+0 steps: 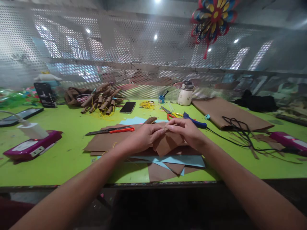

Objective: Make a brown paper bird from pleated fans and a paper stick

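Both of my hands meet over a stack of brown paper (100,142) at the middle of the table. My left hand (150,134) pinches the upper edge of a small piece of brown paper (168,143). From the other side my right hand (189,129) grips the same piece, thumb and fingertips close to the left ones. The piece looks folded or bent and tilts down toward me. Left of my hands, a utility knife (122,129) with a red-orange handle lies on the stack. Light blue sheets (187,160) stick out below the brown ones.
Scissors (171,112) and a blue glue gun (195,121) lie just beyond my hands, its black cord (236,127) running right. Rolled brown paper tubes (103,99), a phone (128,107) and a white jar (185,94) stand farther back. Purple power strips (33,145) sit at both sides.
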Demonstrator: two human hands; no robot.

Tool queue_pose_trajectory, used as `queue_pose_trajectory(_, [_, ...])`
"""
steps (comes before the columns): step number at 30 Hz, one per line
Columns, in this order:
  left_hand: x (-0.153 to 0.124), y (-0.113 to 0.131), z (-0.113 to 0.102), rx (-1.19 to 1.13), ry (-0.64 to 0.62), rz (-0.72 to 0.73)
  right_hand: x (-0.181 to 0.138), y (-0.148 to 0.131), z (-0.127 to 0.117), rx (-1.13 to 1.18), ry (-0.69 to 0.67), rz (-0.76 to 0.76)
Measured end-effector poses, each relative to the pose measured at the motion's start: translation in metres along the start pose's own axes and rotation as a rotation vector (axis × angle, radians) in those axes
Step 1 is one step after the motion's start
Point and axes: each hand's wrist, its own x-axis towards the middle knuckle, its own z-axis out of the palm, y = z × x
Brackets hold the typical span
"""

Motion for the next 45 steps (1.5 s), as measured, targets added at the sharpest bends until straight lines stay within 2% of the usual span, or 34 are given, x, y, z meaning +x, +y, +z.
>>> queue_pose_trajectory(4, [0.000,0.000,0.002,-0.022,-0.006,-0.024,-0.001,-0.001,0.006,-0.033,0.055,0.017])
queue_pose_trajectory(12, [-0.002,0.004,0.004,-0.080,0.046,-0.028,0.004,0.003,0.004,0.113,0.132,0.085])
queue_pose_trajectory(16, [-0.002,0.004,0.002,-0.031,-0.013,-0.035,0.005,0.005,0.003,0.097,0.165,0.071])
queue_pose_trajectory(20, [-0.001,0.003,-0.001,0.018,-0.045,-0.023,0.006,0.006,0.001,0.152,0.133,0.094])
queue_pose_trajectory(28, [0.000,-0.004,0.001,0.029,-0.023,-0.040,0.009,0.009,-0.009,0.258,0.085,0.108])
queue_pose_trajectory(33, [0.003,-0.003,0.001,0.075,0.011,0.003,0.007,0.005,0.000,0.228,0.030,0.104])
queue_pose_trajectory(40, [0.003,0.000,0.004,-0.075,-0.019,0.008,0.004,0.004,0.007,0.160,0.074,0.124])
queue_pose_trajectory(45, [0.002,-0.004,0.004,-0.261,-0.058,-0.150,0.005,0.005,0.003,0.155,0.125,0.117])
